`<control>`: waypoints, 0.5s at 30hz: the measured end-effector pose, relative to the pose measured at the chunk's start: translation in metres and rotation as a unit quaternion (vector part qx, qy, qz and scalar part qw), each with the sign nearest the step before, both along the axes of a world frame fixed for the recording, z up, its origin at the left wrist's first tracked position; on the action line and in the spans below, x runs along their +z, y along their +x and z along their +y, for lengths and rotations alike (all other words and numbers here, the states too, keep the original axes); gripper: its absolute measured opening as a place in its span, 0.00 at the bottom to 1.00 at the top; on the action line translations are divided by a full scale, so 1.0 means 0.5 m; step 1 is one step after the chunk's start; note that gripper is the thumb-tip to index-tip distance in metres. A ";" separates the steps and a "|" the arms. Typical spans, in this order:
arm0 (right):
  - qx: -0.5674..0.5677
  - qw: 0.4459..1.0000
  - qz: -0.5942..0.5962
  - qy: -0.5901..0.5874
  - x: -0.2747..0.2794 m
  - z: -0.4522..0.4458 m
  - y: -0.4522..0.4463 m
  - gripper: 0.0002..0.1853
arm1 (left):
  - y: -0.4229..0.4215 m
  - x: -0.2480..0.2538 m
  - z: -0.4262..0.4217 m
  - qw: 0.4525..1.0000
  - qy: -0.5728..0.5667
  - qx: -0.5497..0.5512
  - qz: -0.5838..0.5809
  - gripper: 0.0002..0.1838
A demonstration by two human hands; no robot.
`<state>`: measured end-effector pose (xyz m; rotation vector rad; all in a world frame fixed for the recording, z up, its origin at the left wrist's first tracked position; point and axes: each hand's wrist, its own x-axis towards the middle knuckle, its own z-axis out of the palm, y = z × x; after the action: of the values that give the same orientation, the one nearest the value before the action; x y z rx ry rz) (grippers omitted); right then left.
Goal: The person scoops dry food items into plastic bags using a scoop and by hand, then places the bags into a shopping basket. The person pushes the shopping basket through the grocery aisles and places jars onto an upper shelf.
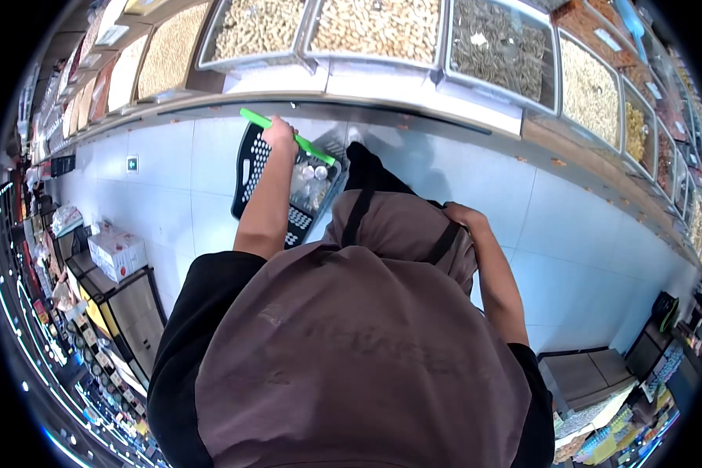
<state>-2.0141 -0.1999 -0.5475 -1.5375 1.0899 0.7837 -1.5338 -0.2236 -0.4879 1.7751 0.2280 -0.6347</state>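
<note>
My left hand (279, 134) is closed around the green handle (313, 150) of a black shopping basket (247, 175). The basket has perforated sides and hangs or stands low by my left leg; I cannot tell whether it touches the floor. Inside it are white-capped containers (315, 172) and some clear plastic-wrapped items. At my other side, my right hand (462, 214) lies against the edge of my brown apron (366, 343), near a black strap (443, 242). Its fingers are mostly hidden there.
Ahead runs a counter of open bins, with peanuts in shell (259, 27), more nuts (376, 30), dark seeds (498, 51) and pale seeds (590, 87). A white box (118, 251) sits on a cabinet (132, 320) behind me to the left. Another cabinet (587, 377) stands behind right. Pale tiles (569, 226) cover the floor.
</note>
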 end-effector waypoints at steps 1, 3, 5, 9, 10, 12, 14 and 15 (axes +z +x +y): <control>0.036 0.999 -0.015 0.008 0.009 0.010 -0.014 0.30 | -0.015 -0.006 0.016 1.000 -0.018 -0.015 -0.003 0.14; 0.056 0.996 -0.026 0.070 0.076 0.010 -0.004 0.37 | -0.066 0.007 0.047 0.998 -0.018 -0.054 0.004 0.13; 0.079 0.995 -0.041 0.051 0.044 0.048 0.005 0.38 | -0.103 0.002 0.081 0.996 -0.031 -0.084 0.026 0.14; 0.148 0.968 -0.166 -0.117 -0.016 0.120 0.059 0.36 | -0.222 0.001 0.163 0.982 0.104 -0.160 -0.009 0.17; 0.161 0.965 -0.174 -0.111 -0.019 0.135 0.080 0.36 | -0.259 -0.010 0.192 0.972 0.146 -0.175 -0.051 0.17; 0.025 0.961 -0.225 -0.161 -0.014 0.168 0.118 0.36 | -0.338 0.049 0.242 0.965 0.163 -0.186 -0.082 0.16; -0.027 0.949 -0.258 -0.181 0.016 0.197 0.154 0.38 | -0.360 0.030 0.301 0.950 0.172 -0.250 -0.067 0.16; -0.087 0.933 -0.285 -0.203 0.035 0.203 0.173 0.40 | -0.360 -0.025 0.335 0.925 0.213 -0.296 -0.107 0.17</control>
<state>-1.9277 -0.0984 -0.5298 -1.8227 0.9542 -0.0370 -1.7137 -0.0563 -0.5006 2.3408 -0.3682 -0.8497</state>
